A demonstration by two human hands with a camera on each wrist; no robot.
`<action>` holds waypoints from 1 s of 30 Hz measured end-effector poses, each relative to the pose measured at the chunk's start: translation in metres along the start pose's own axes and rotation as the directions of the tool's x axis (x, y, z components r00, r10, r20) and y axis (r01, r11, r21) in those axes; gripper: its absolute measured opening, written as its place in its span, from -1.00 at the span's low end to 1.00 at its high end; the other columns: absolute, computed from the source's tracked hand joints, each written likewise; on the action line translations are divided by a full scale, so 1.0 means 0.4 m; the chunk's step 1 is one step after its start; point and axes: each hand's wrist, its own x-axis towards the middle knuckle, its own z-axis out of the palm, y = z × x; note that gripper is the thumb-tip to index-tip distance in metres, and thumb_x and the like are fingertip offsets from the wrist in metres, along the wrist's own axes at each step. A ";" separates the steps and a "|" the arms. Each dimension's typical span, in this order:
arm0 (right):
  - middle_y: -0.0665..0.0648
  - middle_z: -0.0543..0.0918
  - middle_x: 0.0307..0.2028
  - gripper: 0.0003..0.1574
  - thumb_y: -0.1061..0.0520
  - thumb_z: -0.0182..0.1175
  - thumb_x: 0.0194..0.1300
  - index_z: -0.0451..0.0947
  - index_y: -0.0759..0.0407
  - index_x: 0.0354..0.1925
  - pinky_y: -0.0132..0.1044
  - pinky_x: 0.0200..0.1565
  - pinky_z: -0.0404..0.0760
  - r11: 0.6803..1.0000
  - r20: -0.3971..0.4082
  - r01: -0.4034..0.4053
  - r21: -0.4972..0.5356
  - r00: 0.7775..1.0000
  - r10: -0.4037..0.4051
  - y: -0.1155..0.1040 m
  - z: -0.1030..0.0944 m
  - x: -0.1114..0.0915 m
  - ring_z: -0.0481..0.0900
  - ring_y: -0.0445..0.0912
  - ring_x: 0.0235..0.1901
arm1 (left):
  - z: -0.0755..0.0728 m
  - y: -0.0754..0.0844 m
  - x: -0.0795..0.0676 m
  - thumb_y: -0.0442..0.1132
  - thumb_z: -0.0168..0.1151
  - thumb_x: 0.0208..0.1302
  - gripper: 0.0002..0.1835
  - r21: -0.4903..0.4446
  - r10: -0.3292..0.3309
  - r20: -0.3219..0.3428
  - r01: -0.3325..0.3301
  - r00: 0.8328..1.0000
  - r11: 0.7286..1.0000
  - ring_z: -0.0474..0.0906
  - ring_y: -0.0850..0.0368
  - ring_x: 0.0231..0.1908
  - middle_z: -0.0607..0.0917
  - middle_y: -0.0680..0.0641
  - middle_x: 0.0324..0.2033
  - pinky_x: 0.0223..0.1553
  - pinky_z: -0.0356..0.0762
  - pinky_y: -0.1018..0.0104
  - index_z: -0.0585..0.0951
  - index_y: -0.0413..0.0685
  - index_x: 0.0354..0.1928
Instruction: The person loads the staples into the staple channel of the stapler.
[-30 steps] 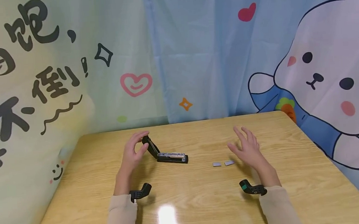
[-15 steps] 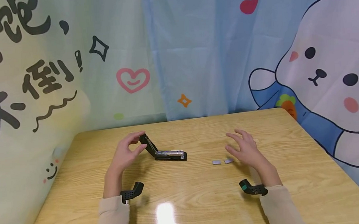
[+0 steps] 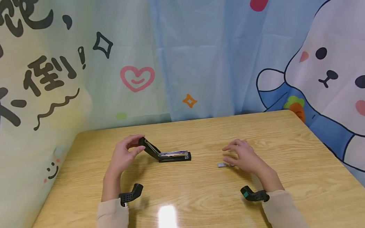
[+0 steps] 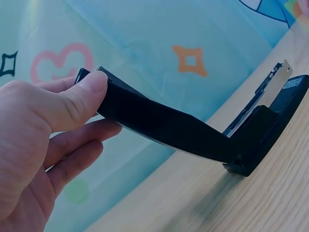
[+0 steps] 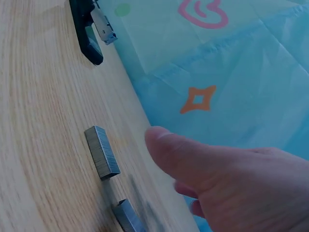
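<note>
A black stapler [image 3: 174, 156] lies opened out on the table, its metal staple channel bare and its top cover swung up and back. My left hand [image 3: 123, 155] pinches the raised end of that cover between thumb and fingers, as the left wrist view shows up close. Two short strips of staples lie right of the stapler: one strip [image 5: 102, 152] shows whole in the right wrist view, the other strip [image 5: 128, 216] is cut by the frame's bottom edge. Just above them hovers my right hand [image 3: 243, 156], fingers loosely bent and holding nothing, partly hiding the strips in the head view.
The wooden table [image 3: 194, 204] reaches back to a printed curtain [image 3: 191, 57] hanging along its far edge. A black wrist camera [image 3: 131, 195] is strapped to the left wrist and another camera [image 3: 254, 195] to the right.
My right hand has come down and left over the staple strips, its fingers drawing closer together. The left hand keeps its hold on the stapler's cover, which leans slightly lower.
</note>
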 end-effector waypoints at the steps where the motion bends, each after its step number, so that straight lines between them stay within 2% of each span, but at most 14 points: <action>1: 0.20 0.49 0.04 -0.57 -0.06 0.29 0.21 0.59 0.06 0.02 0.27 0.12 0.23 1.000 0.005 -0.006 -0.004 1.000 0.006 -0.002 0.002 0.000 0.32 0.19 0.12 | -0.002 -0.002 -0.001 -0.28 0.31 0.19 -0.58 -0.011 -0.010 0.007 0.010 1.000 1.000 0.58 0.08 -0.08 0.67 -0.14 -0.09 0.02 0.53 0.29 0.56 -0.13 0.11; 4: 0.13 0.52 -0.02 -0.59 -0.09 0.33 0.17 0.62 0.01 -0.03 0.27 0.09 0.20 1.000 0.021 -0.022 -0.017 1.000 0.022 -0.004 0.007 -0.001 0.36 0.15 0.07 | -0.009 -0.007 -0.004 -0.29 0.30 0.20 -0.58 -0.039 -0.036 0.021 0.037 0.999 0.999 0.57 0.11 -0.06 0.66 -0.19 -0.06 0.00 0.53 0.31 0.54 -0.16 0.12; 11: 0.07 0.56 -0.07 -0.55 -0.22 0.35 0.09 0.64 -0.06 -0.09 0.32 0.14 0.10 1.000 0.055 -0.019 -0.024 0.998 0.020 -0.013 0.010 0.001 0.36 0.15 0.09 | -0.034 -0.035 -0.021 -0.35 0.31 0.18 -0.62 -0.093 -0.067 0.048 0.072 0.997 0.993 0.57 0.26 -0.15 0.64 -0.22 -0.10 -0.12 0.52 0.52 0.54 -0.17 0.06; 18: 0.02 0.56 -0.14 -0.69 -0.16 0.35 0.11 0.65 -0.11 -0.18 0.31 0.16 0.08 0.999 0.085 -0.014 -0.033 0.996 0.017 -0.016 0.019 0.006 0.40 0.10 0.03 | -0.049 -0.056 -0.044 -0.36 0.28 0.20 -0.62 -0.120 -0.100 0.061 0.107 0.993 0.987 0.58 0.29 -0.18 0.62 -0.26 -0.09 -0.16 0.55 0.50 0.50 -0.23 0.07; 24: 0.01 0.59 -0.16 -0.75 -0.13 0.35 0.13 0.66 -0.11 -0.23 0.30 0.15 0.08 0.999 0.098 -0.002 -0.047 0.995 0.006 -0.022 0.016 0.012 0.43 0.10 0.01 | -0.053 -0.062 -0.046 -0.40 0.28 0.18 -0.63 -0.162 -0.105 0.067 0.115 0.992 0.980 0.60 0.29 -0.22 0.62 -0.25 -0.13 -0.18 0.58 0.47 0.48 -0.30 0.04; 30: -0.03 0.64 -0.21 -0.79 -0.09 0.36 0.12 0.67 -0.10 -0.25 0.31 0.13 0.12 0.997 0.112 0.008 -0.076 0.994 0.001 -0.022 0.019 0.012 0.49 0.07 -0.05 | -0.059 -0.057 -0.044 -0.43 0.28 0.17 -0.62 -0.135 -0.123 0.108 0.137 0.987 0.981 0.58 0.30 -0.18 0.60 -0.25 -0.07 -0.16 0.57 0.49 0.47 -0.28 0.04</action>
